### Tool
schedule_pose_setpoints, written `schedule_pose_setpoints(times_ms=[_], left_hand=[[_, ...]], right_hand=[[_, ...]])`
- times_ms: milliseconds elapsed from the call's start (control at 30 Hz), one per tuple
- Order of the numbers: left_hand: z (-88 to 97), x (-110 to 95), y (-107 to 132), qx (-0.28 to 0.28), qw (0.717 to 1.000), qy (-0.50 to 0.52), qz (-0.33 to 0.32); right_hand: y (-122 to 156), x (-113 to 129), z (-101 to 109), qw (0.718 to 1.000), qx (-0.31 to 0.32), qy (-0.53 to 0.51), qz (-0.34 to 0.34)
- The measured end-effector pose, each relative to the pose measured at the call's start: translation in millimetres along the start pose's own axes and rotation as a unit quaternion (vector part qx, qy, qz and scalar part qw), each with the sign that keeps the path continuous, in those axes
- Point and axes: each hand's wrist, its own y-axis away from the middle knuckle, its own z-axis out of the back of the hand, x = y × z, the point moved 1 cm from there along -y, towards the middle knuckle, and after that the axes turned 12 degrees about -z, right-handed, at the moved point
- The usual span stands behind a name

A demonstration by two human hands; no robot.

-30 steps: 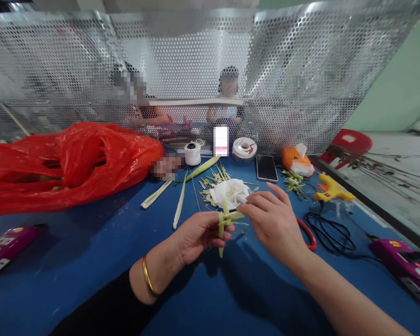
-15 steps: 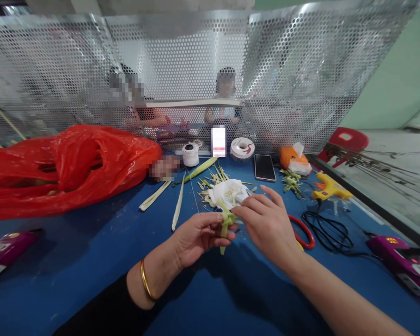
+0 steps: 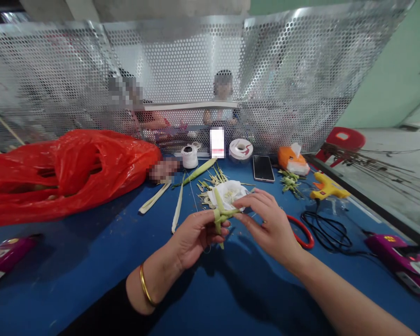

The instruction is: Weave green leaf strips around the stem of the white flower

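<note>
Piece in work: one pale green cross of smooth, flat leaf strips [image 3: 218,200], folded at the middle, raised above the desk [image 3: 126,261] and held between both hands.

Left hand [image 3: 194,240]: thumb and curled fingers pinching the cross at its fold; smooth gold-coloured metal bangle [image 3: 146,285] at the wrist.

Right hand [image 3: 273,227]: thumb and forefinger closed about the tip of the cross's sideways arm, other fingers bent.

Behind the cross: one crumpled white tissue-like sheet [image 3: 234,190], soft-creased, bearing pale shreds; beside it, a scatter of thin, stiff leaf offcuts [image 3: 219,176].

Farther back: one long, tapering green leaf bundle [image 3: 200,171]; one white thread spool [image 3: 189,157], wound, dark-cored; one flat, round white reel [image 3: 241,148].

Right of the right hand: one curved, glossy red handle [image 3: 311,238]; one yellow plastic glue gun [image 3: 329,187] with black cable.

Left: one shiny, wrinkled red plastic bag [image 3: 80,172].
</note>
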Motion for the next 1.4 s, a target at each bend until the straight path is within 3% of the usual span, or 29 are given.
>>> schedule_pose_setpoints(times_ms=[200,433,633,867,1133,1300,1333,1400], left_hand=[[3.3,3,-1,-0.011,1.000,0.020,0.012],[-2.1,10,4,0.045,0.997,-0.055,-0.031],[1.5,9,2,0.044,0.997,-0.045,-0.034],[2.6,8,0,0.029,0.999,-0.015,0.013],[1.0,13,2,0.059,0.994,-0.085,-0.022],[0.6,16,1,0.098,0.988,-0.121,-0.003],[0.2,15,1,0.092,0.988,-0.121,-0.002],[-0.3,14,0,0.070,0.991,-0.111,-0.008]], right_hand=[[-1,-7,-3,0.997,0.035,-0.056,-0.041],[3,4,-7,0.997,0.036,0.050,0.055],[-3,-5,-4,0.985,0.061,-0.146,-0.062],[-3,-9,-13,0.932,0.117,-0.275,-0.207],[5,-6,-27,0.878,0.087,-0.329,-0.338],[7,-3,-29,0.778,0.205,-0.442,-0.397],[8,-3,-29,0.766,0.193,-0.462,-0.404],[8,-3,-29,0.769,0.129,-0.473,-0.410]])
